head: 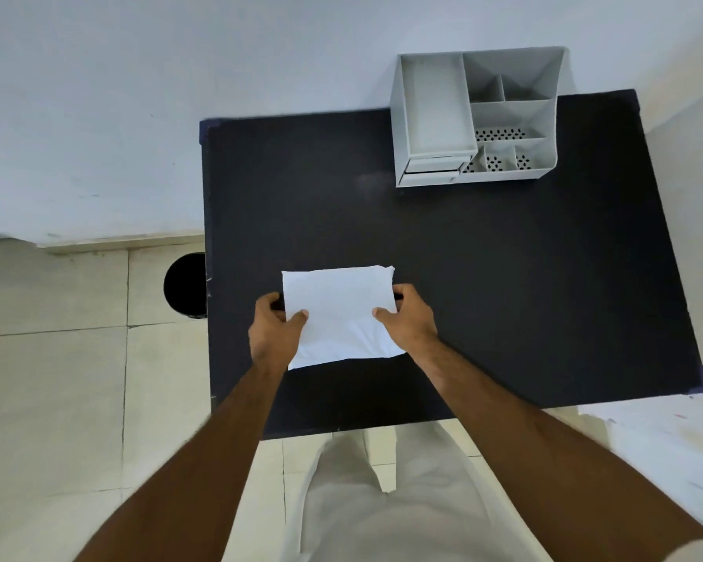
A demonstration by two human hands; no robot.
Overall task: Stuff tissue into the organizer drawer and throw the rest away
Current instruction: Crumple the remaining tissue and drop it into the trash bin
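Observation:
A white folded tissue (339, 314) is held over the near middle of the black table (504, 277). My left hand (275, 330) grips its left edge and my right hand (408, 318) grips its right edge, thumbs on top. The grey organizer (477, 115) stands at the table's far right, with several open compartments. Its small drawer (433, 170) sits at the lower front left and looks closed or nearly so.
A black round bin (185, 285) stands on the tiled floor beside the table's left edge. A white wall runs behind the table. My light trousers (382, 500) show below the near table edge.

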